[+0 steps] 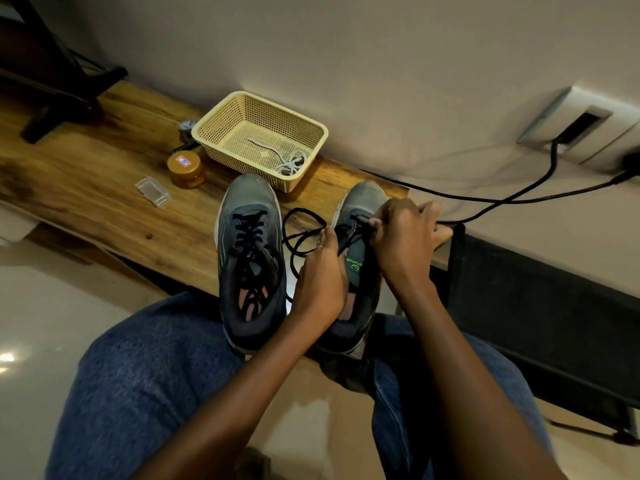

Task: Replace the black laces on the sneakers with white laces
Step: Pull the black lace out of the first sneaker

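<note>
Two grey sneakers stand side by side on a wooden table, toes pointing away. The left sneaker is laced up with a black lace. On the right sneaker the black lace is mostly pulled out and loops loosely between the shoes. My left hand pinches that lace beside the tongue. My right hand grips the lace near the toe-end eyelets and covers the shoe's right side. White laces lie in a beige plastic basket behind the shoes.
An amber jar with a labelled lid and a small clear plastic box sit left of the basket. A roll of tape lies behind the jar. Black cables run along the wall to a socket. My knees are below the table edge.
</note>
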Demonstrator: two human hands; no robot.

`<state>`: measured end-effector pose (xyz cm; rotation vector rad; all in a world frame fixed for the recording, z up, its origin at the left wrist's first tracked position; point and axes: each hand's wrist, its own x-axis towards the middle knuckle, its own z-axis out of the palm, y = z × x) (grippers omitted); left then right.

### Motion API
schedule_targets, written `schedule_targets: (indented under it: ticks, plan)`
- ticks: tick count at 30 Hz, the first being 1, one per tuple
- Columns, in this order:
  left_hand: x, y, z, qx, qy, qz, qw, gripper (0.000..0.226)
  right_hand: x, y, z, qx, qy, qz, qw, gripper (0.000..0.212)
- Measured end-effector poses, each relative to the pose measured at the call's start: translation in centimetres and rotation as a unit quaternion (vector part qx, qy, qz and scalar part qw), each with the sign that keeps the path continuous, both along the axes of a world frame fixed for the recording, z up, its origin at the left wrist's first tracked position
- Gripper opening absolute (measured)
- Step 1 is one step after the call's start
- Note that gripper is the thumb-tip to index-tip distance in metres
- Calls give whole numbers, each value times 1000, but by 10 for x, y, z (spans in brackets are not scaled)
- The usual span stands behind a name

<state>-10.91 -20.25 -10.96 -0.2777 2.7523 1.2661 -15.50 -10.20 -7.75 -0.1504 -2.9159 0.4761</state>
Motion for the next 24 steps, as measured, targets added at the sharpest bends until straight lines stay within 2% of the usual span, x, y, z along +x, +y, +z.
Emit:
schedule_targets:
  ticks: [2,4,6,12,15,20,24]
  plan:
    - [-1,-2,-2,-5,-1,0,1000,52,-1,0,0,-15,-48,31,998,6]
    - [-1,-4,-3,-3,0,-3,1000,51,-1,-2,1,-58,-94,74,991,14]
    - [-2,-5,-4,-3,-2,-8,1000,51,0,-4,2,-61,-118,93,987,17]
    - [-1,-2,-1,-2,-11,-13,1000,53,5,-8,2,65,-81,119,987,12]
    - [-1,-2,0,5,-15,-4,1000,54,7,-8,3,51,-47,96,993,9]
    - [-1,-1,0,16,-18,-9,1000,55,3,-2,4,27,-17,-27,999,14]
    - [0,-5,-2,14,-26,-13,999,55,0,-1,2,9,-89,43,995,19]
